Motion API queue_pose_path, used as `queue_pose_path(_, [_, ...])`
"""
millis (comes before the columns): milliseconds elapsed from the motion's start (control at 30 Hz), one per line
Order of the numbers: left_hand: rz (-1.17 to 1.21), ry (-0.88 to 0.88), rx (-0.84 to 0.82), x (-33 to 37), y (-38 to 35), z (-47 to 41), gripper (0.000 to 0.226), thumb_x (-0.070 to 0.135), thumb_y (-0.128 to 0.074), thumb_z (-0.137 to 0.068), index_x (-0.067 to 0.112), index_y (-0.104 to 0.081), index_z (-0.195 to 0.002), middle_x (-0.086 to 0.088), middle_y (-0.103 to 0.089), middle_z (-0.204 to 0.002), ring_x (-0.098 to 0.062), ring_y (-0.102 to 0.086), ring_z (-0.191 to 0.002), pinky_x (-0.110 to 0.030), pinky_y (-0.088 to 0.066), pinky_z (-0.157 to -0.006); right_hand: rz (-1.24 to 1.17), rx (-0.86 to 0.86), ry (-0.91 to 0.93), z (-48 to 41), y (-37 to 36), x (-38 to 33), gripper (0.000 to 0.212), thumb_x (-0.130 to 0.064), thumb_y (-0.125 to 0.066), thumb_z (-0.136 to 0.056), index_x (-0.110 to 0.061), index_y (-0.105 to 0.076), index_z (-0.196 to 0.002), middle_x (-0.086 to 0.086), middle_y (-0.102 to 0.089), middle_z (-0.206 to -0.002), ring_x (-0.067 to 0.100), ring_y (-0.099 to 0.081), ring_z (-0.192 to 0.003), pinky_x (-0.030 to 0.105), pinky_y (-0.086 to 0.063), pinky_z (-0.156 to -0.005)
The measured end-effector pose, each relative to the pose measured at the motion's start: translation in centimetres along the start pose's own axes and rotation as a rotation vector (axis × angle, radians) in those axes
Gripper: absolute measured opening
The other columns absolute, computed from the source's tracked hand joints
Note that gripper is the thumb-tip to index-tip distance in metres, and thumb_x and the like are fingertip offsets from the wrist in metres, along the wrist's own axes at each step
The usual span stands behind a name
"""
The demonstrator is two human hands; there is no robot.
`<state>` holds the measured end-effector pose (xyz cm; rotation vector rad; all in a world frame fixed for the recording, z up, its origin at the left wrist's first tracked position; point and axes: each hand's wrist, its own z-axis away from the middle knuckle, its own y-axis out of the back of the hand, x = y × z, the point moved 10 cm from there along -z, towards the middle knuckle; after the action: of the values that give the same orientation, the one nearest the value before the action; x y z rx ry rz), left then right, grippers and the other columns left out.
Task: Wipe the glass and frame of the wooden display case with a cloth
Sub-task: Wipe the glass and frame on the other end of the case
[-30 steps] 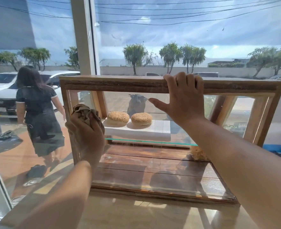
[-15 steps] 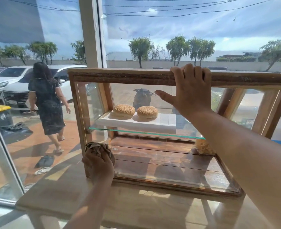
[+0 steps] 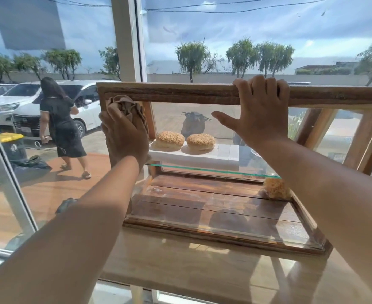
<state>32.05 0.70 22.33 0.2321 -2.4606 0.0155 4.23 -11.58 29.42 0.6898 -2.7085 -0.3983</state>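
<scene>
A wooden display case (image 3: 180, 93) with glass panels stands on a wooden counter (image 3: 180, 264) before a large window. My left hand (image 3: 126, 137) holds a bunched brown cloth (image 3: 123, 106) against the case's upper left corner, on the left upright of the frame. My right hand (image 3: 257, 110) grips the top rail, fingers curled over its upper edge and thumb stretched out against the front glass. Inside, two sesame buns (image 3: 185, 140) sit on a white slab on a glass shelf (image 3: 213, 171).
A pale spongy lump (image 3: 277, 190) lies on the case's wooden floor at the right. Behind the window a person (image 3: 60, 126) walks past parked white cars (image 3: 27, 102); a yellow-lidded bin (image 3: 12, 145) stands at left. A white window post (image 3: 126, 40) rises behind the case.
My left hand has slid the cloth up the left upright, from the lower left corner to the upper left corner. My right hand has stayed on the top rail.
</scene>
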Motion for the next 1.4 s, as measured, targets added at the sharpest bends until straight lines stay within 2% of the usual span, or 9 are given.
queue_pose_path(233, [-0.073,-0.038,-0.121,-4.9,-1.0,5.7,0.039,0.034,-0.042,-0.092,0.011,-0.036,-0.123,-0.021,-0.045,-0.120,-0.039,-0.045,-0.106,-0.051,-0.046,-0.082,-0.002,-0.011,0.001,0.0,0.0,0.0,0.072,-0.077,-0.042,-0.086,-0.013,-0.043,-0.119,0.015,-0.046,-0.109,0.034,-0.044,-0.100,0.047,-0.031,-0.096])
queue_pose_path(467, [-0.242,0.469,-0.433,-15.7,-1.0,18.9,0.039,0.021,-0.049,-0.093,-0.002,-0.042,-0.124,-0.029,-0.046,-0.119,-0.048,-0.047,-0.106,-0.056,-0.042,-0.089,0.009,0.009,0.007,0.0,0.0,0.0,0.073,-0.077,-0.040,-0.087,-0.012,-0.044,-0.120,0.016,-0.047,-0.107,0.034,-0.044,-0.099,0.047,-0.031,-0.094])
queue_pose_path(567, [-0.184,0.575,-0.413,-15.2,-0.7,18.5,0.039,0.020,-0.047,-0.095,-0.002,-0.040,-0.127,-0.030,-0.046,-0.122,-0.048,-0.046,-0.109,-0.055,-0.041,-0.090,0.003,0.026,0.008,0.1,0.2,0.0,0.074,-0.078,-0.038,-0.087,-0.011,-0.045,-0.119,0.016,-0.047,-0.105,0.033,-0.045,-0.097,0.047,-0.032,-0.093])
queue_pose_path(833, [0.068,0.203,-0.035,-1.6,0.8,1.7,0.040,0.038,-0.042,-0.097,0.012,-0.044,-0.128,-0.019,-0.045,-0.128,-0.034,-0.043,-0.114,-0.044,-0.037,-0.092,-0.009,0.035,-0.001,0.1,0.2,0.0,0.075,-0.079,-0.039,-0.086,-0.011,-0.044,-0.117,0.016,-0.046,-0.103,0.033,-0.043,-0.093,0.047,-0.032,-0.090])
queue_pose_path(933, [0.012,0.140,-0.012,-0.1,0.8,-0.3,0.043,0.039,-0.041,-0.095,0.011,-0.045,-0.128,-0.019,-0.046,-0.126,-0.036,-0.044,-0.115,-0.045,-0.040,-0.089,0.006,0.036,-0.003,0.0,0.0,0.1,0.075,-0.079,-0.041,-0.086,-0.011,-0.044,-0.117,0.017,-0.046,-0.104,0.033,-0.043,-0.093,0.047,-0.032,-0.091])
queue_pose_path(1033, [-0.070,0.144,-0.057,-2.8,0.5,3.2,0.039,0.031,-0.043,-0.096,0.012,-0.043,-0.130,-0.019,-0.046,-0.126,-0.037,-0.045,-0.109,-0.045,-0.038,-0.088,0.012,0.031,0.000,0.0,0.0,0.1,0.074,-0.079,-0.041,-0.086,-0.011,-0.043,-0.118,0.016,-0.045,-0.104,0.033,-0.043,-0.093,0.046,-0.031,-0.091])
queue_pose_path(1167, [-0.133,0.372,-0.272,-10.4,-1.3,12.0,0.039,0.021,-0.047,-0.095,0.006,-0.039,-0.130,-0.026,-0.043,-0.125,-0.044,-0.043,-0.107,-0.051,-0.036,-0.091,0.008,0.046,0.002,-0.1,-0.1,0.1,0.074,-0.078,-0.041,-0.086,-0.012,-0.045,-0.117,0.016,-0.045,-0.103,0.032,-0.043,-0.092,0.046,-0.031,-0.090])
queue_pose_path(1267, [-0.119,0.705,-0.403,-16.6,-2.0,19.4,0.040,0.020,-0.048,-0.095,0.001,-0.039,-0.129,-0.031,-0.044,-0.126,-0.049,-0.045,-0.112,-0.054,-0.038,-0.096,0.018,0.059,0.005,0.0,0.0,0.0,0.074,-0.078,-0.041,-0.087,-0.011,-0.046,-0.117,0.015,-0.046,-0.101,0.031,-0.042,-0.091,0.046,-0.031,-0.089])
queue_pose_path(1400, [0.000,1.105,-0.347,-18.6,-2.1,22.0,0.045,0.028,-0.043,-0.098,0.004,-0.032,-0.135,-0.029,-0.040,-0.136,-0.046,-0.042,-0.124,-0.055,-0.034,-0.104,0.021,0.069,0.005,0.0,0.0,0.0,0.075,-0.079,-0.039,-0.087,-0.011,-0.047,-0.118,0.015,-0.047,-0.101,0.032,-0.043,-0.090,0.046,-0.032,-0.089])
